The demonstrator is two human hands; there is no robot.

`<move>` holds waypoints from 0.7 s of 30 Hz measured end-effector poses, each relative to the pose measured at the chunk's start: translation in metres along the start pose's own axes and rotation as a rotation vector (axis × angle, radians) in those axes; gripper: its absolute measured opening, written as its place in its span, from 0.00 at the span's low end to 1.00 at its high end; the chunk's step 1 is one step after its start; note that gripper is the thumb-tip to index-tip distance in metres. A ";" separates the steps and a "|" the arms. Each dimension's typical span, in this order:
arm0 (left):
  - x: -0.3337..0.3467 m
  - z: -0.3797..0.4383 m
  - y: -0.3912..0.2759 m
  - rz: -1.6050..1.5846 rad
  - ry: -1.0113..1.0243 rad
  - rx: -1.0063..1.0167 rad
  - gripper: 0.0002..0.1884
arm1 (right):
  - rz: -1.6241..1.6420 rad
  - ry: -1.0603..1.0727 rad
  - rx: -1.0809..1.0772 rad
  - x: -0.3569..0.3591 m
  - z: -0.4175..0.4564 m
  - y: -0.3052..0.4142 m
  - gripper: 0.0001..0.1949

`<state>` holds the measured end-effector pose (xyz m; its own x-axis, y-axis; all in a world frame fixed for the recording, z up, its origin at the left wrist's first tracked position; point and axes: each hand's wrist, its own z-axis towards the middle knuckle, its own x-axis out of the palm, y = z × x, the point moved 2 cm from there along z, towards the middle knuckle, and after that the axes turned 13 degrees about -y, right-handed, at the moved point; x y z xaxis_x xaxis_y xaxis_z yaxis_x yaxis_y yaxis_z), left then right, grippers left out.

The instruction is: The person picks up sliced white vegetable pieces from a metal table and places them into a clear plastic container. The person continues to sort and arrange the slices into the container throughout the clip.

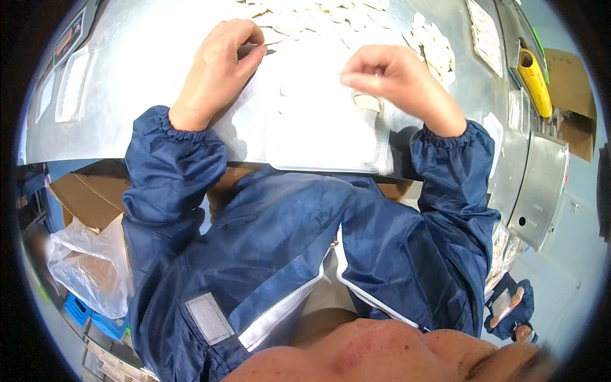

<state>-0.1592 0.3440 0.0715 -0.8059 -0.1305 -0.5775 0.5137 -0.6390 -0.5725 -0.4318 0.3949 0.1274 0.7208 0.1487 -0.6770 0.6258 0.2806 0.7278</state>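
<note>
On the left, my left hand (222,67) is raised over the metal table, thumb and forefinger nearly meeting; glare hides whether anything thin is between them. My right hand (391,79) hovers above the right part of a pale tray, its thumb against the curled fingers; I cannot tell whether it pinches something small. The tray (324,168) lies at the table's near edge, washed out by bright light. A pale, flat oval piece (367,102) lies in it below my right hand. Many thin, pale pieces (305,19) are spread beyond my hands, with a heap of similar pieces (432,47) to the right.
A digital scale (71,36) stands at the far left, near white trays (74,83). At right are a filled tray (484,36), a yellow roll (534,82), a clear container (518,110) and a metal cabinet (539,191). Another person (510,308) holds a pale tray at lower right.
</note>
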 end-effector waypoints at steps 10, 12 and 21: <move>-0.003 0.003 0.001 0.014 0.000 0.021 0.08 | -0.312 -0.057 -0.160 0.020 -0.008 0.008 0.09; -0.003 0.003 -0.001 -0.027 -0.005 0.028 0.07 | -0.333 -0.104 -0.174 0.019 -0.011 0.008 0.08; -0.002 0.004 -0.054 -0.435 0.103 -0.058 0.05 | 0.083 -0.230 -0.096 0.005 -0.012 0.042 0.13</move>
<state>-0.1869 0.3761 0.1057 -0.9186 0.2191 -0.3288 0.1514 -0.5735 -0.8051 -0.4059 0.4188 0.1534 0.8243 -0.0413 -0.5646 0.5382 0.3665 0.7589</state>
